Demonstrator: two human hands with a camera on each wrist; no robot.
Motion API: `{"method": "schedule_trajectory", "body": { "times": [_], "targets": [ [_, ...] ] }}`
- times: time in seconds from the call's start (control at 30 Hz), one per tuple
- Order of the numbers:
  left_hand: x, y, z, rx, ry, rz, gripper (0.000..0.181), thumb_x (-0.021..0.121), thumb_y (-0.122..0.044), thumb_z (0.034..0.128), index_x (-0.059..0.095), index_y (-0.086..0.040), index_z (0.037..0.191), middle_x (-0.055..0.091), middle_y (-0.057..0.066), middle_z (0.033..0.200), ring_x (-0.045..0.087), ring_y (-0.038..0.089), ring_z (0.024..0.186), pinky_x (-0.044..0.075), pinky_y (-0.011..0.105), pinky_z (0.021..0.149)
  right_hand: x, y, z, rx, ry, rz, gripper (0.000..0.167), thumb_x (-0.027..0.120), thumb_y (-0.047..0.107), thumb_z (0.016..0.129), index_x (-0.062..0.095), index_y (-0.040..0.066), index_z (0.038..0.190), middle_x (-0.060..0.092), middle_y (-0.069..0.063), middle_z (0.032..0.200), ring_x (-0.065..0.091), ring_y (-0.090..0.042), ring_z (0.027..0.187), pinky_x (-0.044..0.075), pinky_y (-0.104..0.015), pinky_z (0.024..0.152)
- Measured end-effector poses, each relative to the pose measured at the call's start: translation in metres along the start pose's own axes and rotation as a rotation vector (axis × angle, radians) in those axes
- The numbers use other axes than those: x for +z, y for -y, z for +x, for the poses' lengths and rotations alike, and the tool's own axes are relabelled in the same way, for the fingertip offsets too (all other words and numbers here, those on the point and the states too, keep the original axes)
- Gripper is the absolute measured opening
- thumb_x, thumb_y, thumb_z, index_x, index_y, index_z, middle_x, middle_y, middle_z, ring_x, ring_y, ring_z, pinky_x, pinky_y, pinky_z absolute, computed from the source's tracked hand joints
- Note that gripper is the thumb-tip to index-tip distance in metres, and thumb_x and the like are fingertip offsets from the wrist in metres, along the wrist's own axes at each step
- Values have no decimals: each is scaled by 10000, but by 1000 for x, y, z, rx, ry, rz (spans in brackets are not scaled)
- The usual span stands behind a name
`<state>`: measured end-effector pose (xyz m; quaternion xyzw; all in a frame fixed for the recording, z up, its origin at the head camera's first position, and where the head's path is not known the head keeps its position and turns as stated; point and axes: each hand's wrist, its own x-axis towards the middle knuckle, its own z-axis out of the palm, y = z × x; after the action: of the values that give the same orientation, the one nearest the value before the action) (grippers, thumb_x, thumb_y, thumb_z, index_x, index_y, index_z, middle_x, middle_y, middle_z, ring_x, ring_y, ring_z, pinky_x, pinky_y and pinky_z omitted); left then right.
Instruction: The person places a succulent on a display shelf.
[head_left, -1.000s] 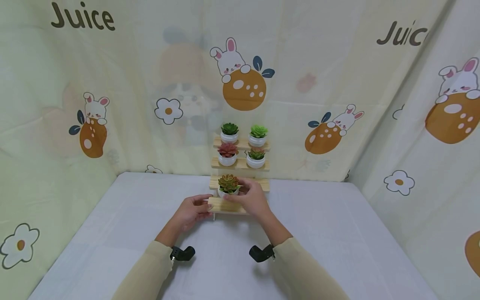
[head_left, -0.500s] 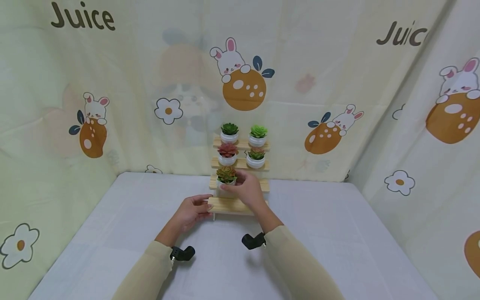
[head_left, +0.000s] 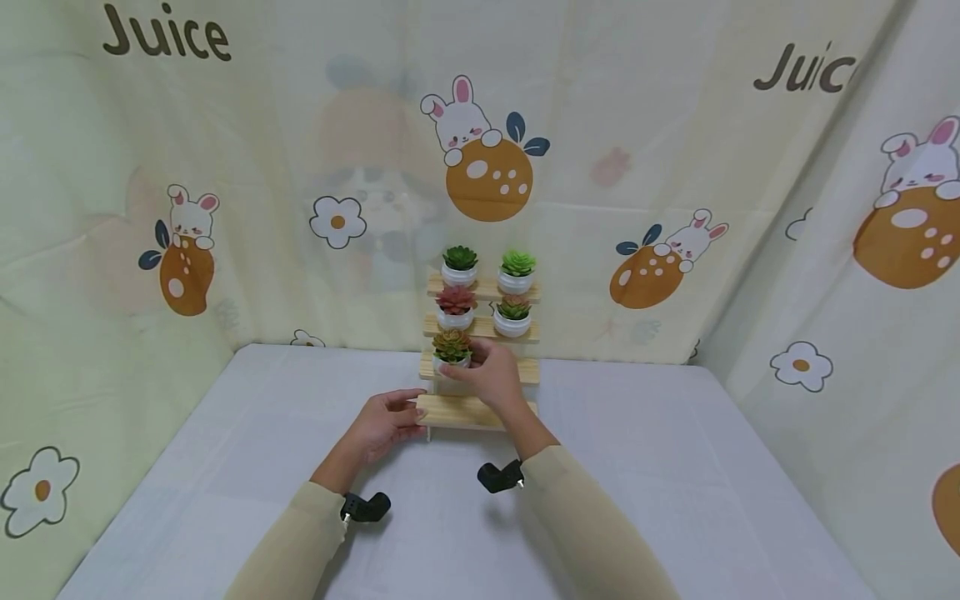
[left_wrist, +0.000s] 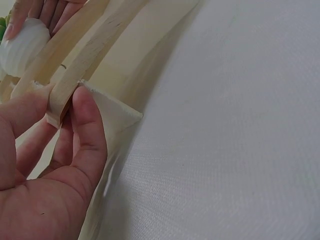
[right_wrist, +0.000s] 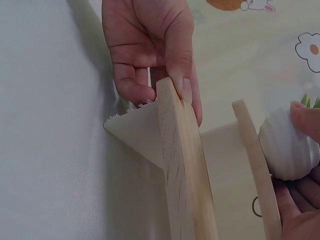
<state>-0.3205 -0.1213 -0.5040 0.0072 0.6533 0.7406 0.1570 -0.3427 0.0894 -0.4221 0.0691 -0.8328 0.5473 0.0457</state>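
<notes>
A tiered wooden plant stand [head_left: 480, 410] stands near the back of the table. My left hand [head_left: 382, 427] pinches the left end of its lowest shelf; in the left wrist view, thumb and fingers [left_wrist: 89, 120] close round the board's end. My right hand [head_left: 495, 375] grips a small white pot [right_wrist: 287, 145] holding an orange-green succulent [head_left: 452, 343], at the left end of the second shelf from the bottom. In the right wrist view the pot's base sits at or against that shelf board [right_wrist: 257, 170]. The lowest shelf carries nothing.
On the upper shelves stand a dark green succulent [head_left: 460, 258], a bright green one [head_left: 517, 263], a red one [head_left: 456, 300] and a green-red one [head_left: 513, 307], all in white pots. A printed curtain [head_left: 375, 125] hangs behind the white-covered table [head_left: 637, 467].
My right hand has carried the orange-green succulent up and slightly left, from above the lowest shelf to the second shelf from the bottom. The left hand stays in place.
</notes>
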Motion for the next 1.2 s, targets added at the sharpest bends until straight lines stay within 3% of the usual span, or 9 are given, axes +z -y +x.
{"method": "schedule_trajectory", "body": {
  "times": [0.27, 0.77, 1.0, 1.2],
  "targets": [
    [0, 2, 3, -2, -3, 3, 486, 661, -26, 983, 551, -26, 1456, 648, 148, 1212, 704, 167, 936, 637, 305, 839, -1, -1, -1, 5, 14, -30, 639, 887, 332, 808, 663, 85, 1353, 711, -96, 1287, 683, -245, 1132, 597, -423, 962],
    [-5, 6, 1, 0, -6, -2, 518, 676, -57, 981, 524, -9, 1474, 642, 183, 1283, 711, 161, 959, 633, 299, 854, 6, -6, -2, 23, 15, 27, 619, 883, 324, 816, 665, 110, 1355, 703, -80, 1309, 686, -236, 1156, 596, -406, 981],
    [-4, 3, 0, -4, -10, 2, 517, 673, -56, 983, 525, -29, 1478, 647, 162, 1236, 707, 164, 935, 636, 294, 826, 6, -2, -3, -3, 12, 55, 594, 879, 287, 826, 669, 84, 1343, 708, -105, 1300, 697, -236, 1150, 602, -386, 968],
    [-7, -1, -1, 44, -16, 104, 518, 653, -75, 1001, 498, -7, 1491, 649, 203, 1233, 709, 179, 956, 637, 323, 857, 4, -2, -6, -40, 2, 63, 635, 883, 226, 821, 637, 63, 1383, 681, -138, 1345, 680, -265, 1205, 586, -388, 1003]
  ]
}}
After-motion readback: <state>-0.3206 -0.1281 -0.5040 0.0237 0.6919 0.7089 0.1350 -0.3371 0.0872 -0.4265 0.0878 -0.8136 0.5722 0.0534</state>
